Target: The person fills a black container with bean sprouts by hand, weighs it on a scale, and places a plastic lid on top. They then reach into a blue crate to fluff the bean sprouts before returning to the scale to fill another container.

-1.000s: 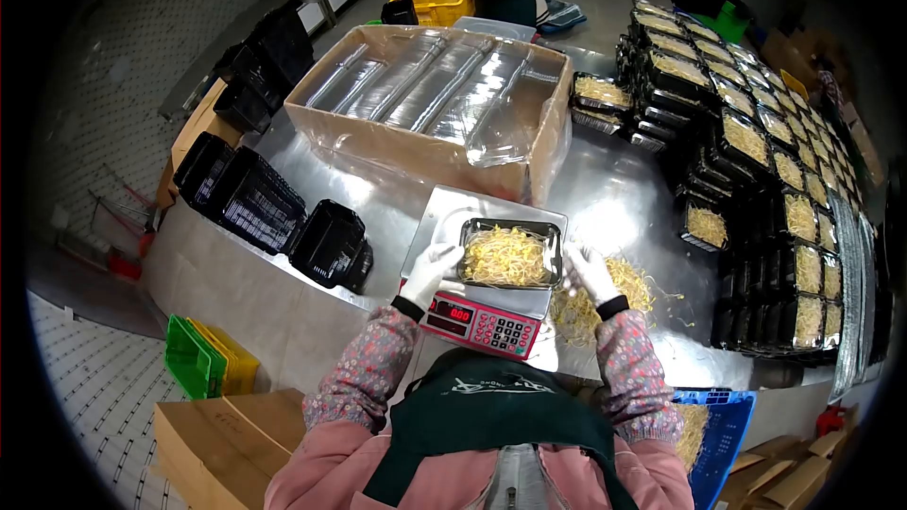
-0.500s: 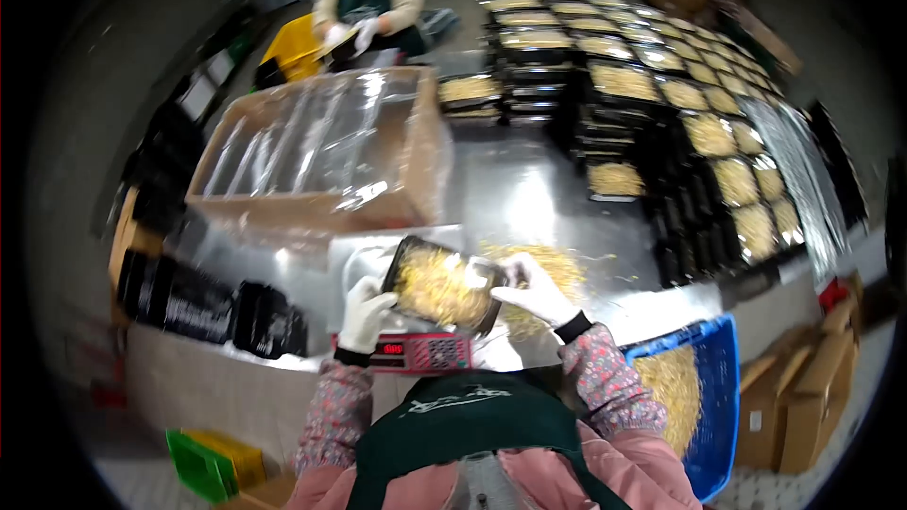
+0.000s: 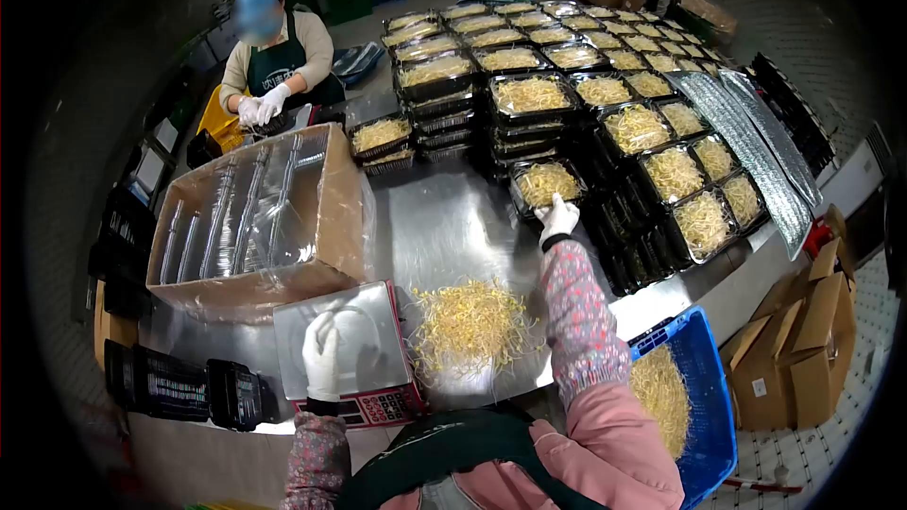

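My right hand [image 3: 558,217], in a white glove, reaches forward and grips the near edge of a black tray of sprouts [image 3: 546,181] with a clear cover, at the front of the stacked trays. Over the bare plate of the red scale [image 3: 354,338] is my left hand [image 3: 321,356], gloved too, holding nothing, its fingers slightly curled. Between my arms a loose pile of sprouts [image 3: 470,323] lies on the metal table [image 3: 425,212].
Clear lids stand in a cardboard box [image 3: 326,217] at left. Empty black trays [image 3: 170,384] lie front left. A blue crate [image 3: 713,397] of sprouts is at right, beside cartons [image 3: 794,349]. Tall stacks of filled trays [image 3: 638,127] fill the back right. A co-worker [image 3: 279,57] stands across.
The sprout tray held between both my hands has gone from over the scale to the stacks, in my right hand. My left hand has let go. The view has shifted.
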`<state>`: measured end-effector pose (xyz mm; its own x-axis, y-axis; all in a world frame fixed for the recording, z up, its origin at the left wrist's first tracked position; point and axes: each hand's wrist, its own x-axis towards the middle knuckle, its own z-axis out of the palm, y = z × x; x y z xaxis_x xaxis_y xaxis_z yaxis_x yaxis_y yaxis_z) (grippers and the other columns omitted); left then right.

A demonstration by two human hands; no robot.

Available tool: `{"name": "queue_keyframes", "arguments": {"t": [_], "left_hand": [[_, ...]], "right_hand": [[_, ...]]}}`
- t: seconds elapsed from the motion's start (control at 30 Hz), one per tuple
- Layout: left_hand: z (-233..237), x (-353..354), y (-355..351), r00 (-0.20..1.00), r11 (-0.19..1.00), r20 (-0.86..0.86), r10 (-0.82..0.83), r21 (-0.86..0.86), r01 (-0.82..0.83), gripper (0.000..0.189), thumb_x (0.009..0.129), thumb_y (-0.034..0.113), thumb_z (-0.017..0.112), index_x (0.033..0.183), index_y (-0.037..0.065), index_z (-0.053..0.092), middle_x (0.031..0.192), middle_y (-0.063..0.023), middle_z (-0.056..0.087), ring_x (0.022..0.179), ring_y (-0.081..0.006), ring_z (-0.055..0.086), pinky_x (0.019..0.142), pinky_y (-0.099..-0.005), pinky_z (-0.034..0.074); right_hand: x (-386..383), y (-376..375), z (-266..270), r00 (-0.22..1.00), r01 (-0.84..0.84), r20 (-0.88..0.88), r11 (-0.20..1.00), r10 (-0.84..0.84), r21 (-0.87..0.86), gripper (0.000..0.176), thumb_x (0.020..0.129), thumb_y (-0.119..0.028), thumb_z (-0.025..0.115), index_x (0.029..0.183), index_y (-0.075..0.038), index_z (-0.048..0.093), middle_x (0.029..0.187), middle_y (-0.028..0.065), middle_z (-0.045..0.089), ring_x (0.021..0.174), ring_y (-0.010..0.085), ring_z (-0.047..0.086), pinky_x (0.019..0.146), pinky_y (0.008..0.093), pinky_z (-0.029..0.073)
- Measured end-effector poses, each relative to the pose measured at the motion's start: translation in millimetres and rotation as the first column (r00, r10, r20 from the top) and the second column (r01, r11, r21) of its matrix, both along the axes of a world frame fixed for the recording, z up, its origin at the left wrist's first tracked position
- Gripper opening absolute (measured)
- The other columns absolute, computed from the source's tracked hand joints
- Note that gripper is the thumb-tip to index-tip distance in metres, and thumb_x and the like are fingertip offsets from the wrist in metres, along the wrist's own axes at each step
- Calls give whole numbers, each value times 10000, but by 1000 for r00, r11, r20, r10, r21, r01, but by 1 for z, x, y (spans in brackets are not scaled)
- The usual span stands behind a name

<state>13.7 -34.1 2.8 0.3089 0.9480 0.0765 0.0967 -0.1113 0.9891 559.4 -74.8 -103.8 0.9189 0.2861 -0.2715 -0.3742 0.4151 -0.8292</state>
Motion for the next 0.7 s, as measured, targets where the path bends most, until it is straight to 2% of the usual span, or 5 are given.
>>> {"name": "queue_keyframes", "arguments": {"t": [0.17, 0.3, 0.4, 0.5, 0.7], "left_hand": [[-37, -58, 24, 711, 895, -603, 361, 439, -81, 557, 958, 219, 602, 1424, -13, 405, 1464, -240, 404, 1385, -370, 352, 1156, -439, 272], [-70, -68, 33, 309, 902, -848, 432, 407, -145, 578, 967, 338, 561, 1445, 50, 409, 1517, -223, 356, 1411, -423, 291, 1158, -515, 227], [-57, 30, 17, 528, 786, -716, 457, 603, 137, 522, 869, 288, 638, 1326, 61, 529, 1410, -189, 478, 1309, -397, 403, 1063, -503, 313], [-45, 134, -36, 788, 822, -585, -192, 343, 455, 546, 877, 250, 639, 1368, 58, 496, 1420, -205, 457, 1329, -413, 392, 1111, -512, 293], [7, 81, -41, 914, 879, -377, -152, 371, 299, 465, 900, 124, 610, 1347, 19, 537, 1442, -209, 477, 1416, -384, 351, 1159, -437, 291]], "right_hand": [[12, -36, -24, 974, -98, 175, 960, 147, -263, 181, 976, -265, 599, 983, -87, 565, 803, 106, 641, 641, 256, 650, 598, 402, 569], [-8, -134, -85, 645, 425, 573, 385, 507, -819, 476, 998, -425, 482, 1289, -61, 575, 1319, 141, 591, 1309, 351, 460, 1114, 519, 301], [-87, -110, -63, 466, 233, 429, 360, 774, -903, 528, 1024, -414, 402, 1429, -85, 481, 1515, 150, 415, 1466, 298, 262, 1200, 459, 145], [-158, -64, -42, 184, -414, 428, 465, 885, -783, 488, 1037, -345, 388, 1434, -74, 475, 1508, 152, 425, 1460, 275, 283, 1209, 396, 155], [-134, -33, -22, 319, -167, 556, 623, 767, -764, 453, 985, -333, 541, 1331, -42, 570, 1354, 190, 569, 1302, 323, 490, 1118, 390, 337]]}}
